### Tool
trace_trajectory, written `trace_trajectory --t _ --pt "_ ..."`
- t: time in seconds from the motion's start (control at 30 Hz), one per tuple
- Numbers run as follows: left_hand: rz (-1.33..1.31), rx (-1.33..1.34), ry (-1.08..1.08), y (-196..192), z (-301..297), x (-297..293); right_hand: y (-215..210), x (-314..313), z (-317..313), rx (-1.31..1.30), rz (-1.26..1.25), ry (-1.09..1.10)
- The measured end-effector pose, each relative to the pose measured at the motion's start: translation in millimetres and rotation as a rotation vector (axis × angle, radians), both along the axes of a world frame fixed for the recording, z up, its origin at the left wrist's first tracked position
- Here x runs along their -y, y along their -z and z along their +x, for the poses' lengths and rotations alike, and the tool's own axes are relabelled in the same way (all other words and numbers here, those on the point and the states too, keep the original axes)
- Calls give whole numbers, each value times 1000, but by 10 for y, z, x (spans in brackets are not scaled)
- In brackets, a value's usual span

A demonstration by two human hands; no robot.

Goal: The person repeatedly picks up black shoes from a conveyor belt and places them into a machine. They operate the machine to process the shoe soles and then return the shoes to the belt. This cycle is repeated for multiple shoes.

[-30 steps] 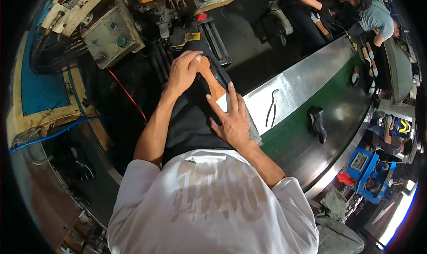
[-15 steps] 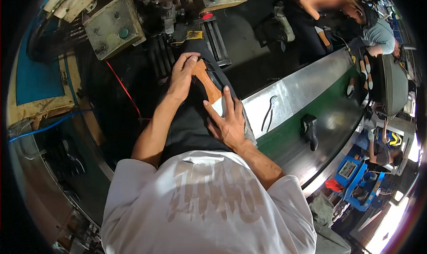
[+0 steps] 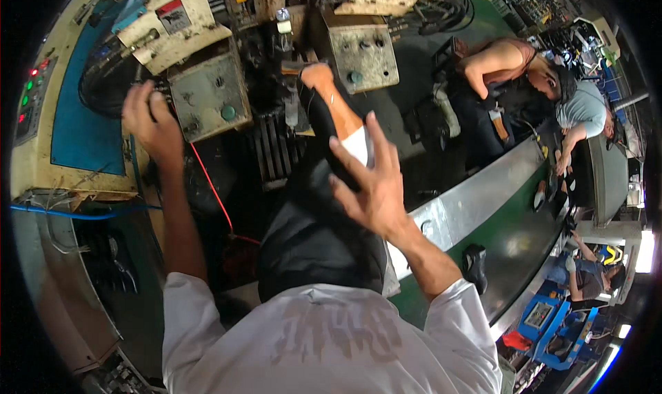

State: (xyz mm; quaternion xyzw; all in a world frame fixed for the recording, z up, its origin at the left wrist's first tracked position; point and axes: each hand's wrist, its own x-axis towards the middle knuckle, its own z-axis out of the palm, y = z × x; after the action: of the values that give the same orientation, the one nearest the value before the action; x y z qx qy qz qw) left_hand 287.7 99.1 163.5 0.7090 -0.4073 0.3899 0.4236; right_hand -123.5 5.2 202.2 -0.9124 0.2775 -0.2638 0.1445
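Note:
My right hand (image 3: 376,190) grips the near, white-faced end of a black shoe upper (image 3: 338,114), with its fingers spread along both sides. The upper's underside faces up, tan at the heel and midfoot and white toward the toe. Its heel end points away from me, at a machine in front. Off to the left, my left hand (image 3: 153,125) is raised, empty, with its fingers stretched out and somewhat blurred. It is beside a worn cream control box (image 3: 207,94) with a green button.
A second control box (image 3: 362,56) stands right of the machine. On my right runs a metal ledge (image 3: 458,211) beside a green belt bearing a black shoe (image 3: 475,266). A co-worker (image 3: 503,66) sits bent over at the upper right. A red cable (image 3: 207,180) hangs at left.
My left hand has let go of the shoe's heel and swung left to the control box. My right hand has carried the shoe forward, off my lap. The view has shifted too.

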Motion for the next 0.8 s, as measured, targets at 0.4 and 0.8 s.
trace_trajectory --t 0.4,0.8 --pt "115 304 -469 533 1302 413 28 1576 1749 38 -88 91" --pt "152 269 -454 637 1400 382 403 1800 1931 44 -58 39"
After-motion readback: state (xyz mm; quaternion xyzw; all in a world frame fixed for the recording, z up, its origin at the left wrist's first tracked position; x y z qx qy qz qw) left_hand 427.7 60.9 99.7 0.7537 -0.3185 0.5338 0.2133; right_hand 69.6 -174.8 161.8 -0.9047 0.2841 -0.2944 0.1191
